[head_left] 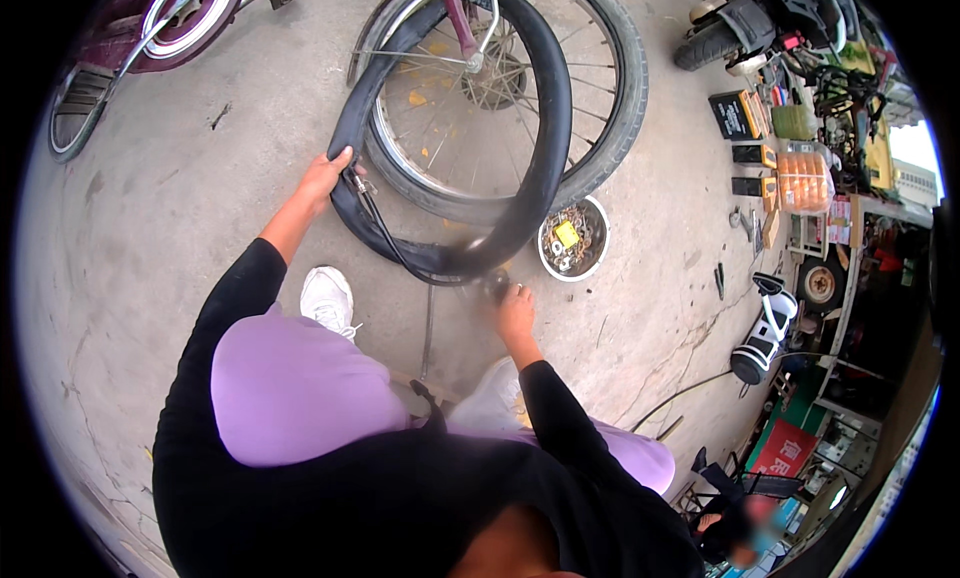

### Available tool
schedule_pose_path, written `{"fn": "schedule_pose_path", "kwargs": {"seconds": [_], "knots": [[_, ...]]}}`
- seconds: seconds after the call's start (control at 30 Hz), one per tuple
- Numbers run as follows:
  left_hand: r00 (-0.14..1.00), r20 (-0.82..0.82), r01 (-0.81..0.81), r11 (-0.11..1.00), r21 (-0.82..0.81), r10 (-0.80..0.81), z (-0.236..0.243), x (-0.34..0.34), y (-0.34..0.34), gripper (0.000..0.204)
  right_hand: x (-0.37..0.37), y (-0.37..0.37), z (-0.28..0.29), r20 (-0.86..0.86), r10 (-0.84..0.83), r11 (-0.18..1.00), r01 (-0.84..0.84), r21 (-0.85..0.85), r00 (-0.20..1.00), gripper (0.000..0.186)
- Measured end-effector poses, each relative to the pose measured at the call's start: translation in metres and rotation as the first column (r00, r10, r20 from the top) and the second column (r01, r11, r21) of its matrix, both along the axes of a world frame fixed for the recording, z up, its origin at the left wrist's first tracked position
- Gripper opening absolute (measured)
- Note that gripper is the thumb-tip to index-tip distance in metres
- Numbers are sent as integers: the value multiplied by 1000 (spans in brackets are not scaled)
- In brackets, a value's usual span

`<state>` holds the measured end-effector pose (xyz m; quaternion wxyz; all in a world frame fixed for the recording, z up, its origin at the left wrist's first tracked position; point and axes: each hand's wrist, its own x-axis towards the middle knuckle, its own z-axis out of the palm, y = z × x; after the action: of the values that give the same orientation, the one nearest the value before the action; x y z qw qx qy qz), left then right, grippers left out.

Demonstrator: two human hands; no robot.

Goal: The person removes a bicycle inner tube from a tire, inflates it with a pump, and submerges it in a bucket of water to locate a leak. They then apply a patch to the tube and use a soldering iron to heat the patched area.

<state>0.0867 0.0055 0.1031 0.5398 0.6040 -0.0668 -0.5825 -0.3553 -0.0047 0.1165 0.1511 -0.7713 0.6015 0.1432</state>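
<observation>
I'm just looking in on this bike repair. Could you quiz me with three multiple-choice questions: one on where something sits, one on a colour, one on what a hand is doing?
1. Where is the round bowl of small metal parts?
A. on the ground beside the bicycle wheel
B. on the person's lap
C. hung on the wheel

2. What colour are the person's trousers?
A. green
B. light purple
C. white

3. What is the left hand doing?
A. hanging free
B. resting on the white shoe
C. gripping the black inner tube

Answers: 1 A, the bowl stands on the concrete by the tyre. 2 B, both thighs show lilac cloth. 3 C, its fingers close on the tube near the valve.
</observation>
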Motion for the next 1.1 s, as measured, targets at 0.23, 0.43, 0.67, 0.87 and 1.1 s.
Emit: {"fn": "schedule_pose_path", "kwargs": {"seconds": [0.23,0.43,0.67,0.87,1.1], "knots": [[991,-135,24,993,114,-9,15,-18,-13,28,-6,-8,-12,9,-24,998,23,52,1000,74],[958,-262,144,986,80,-118,23,-35,-15,33,-47,-43,9,256,-235,911,121,393,938,68],[934,-344,118,992,47,-94,11,-49,-15,33,-77,-61,51,402,-163,909,-21,416,901,60],[924,-379,64,998,13,-54,7,-48,-7,35,-91,-55,71,336,-242,871,51,489,910,65],[938,-346,-28,1000,12,30,0,-50,1,38,-86,-41,73,322,-204,890,38,455,925,66]]}}
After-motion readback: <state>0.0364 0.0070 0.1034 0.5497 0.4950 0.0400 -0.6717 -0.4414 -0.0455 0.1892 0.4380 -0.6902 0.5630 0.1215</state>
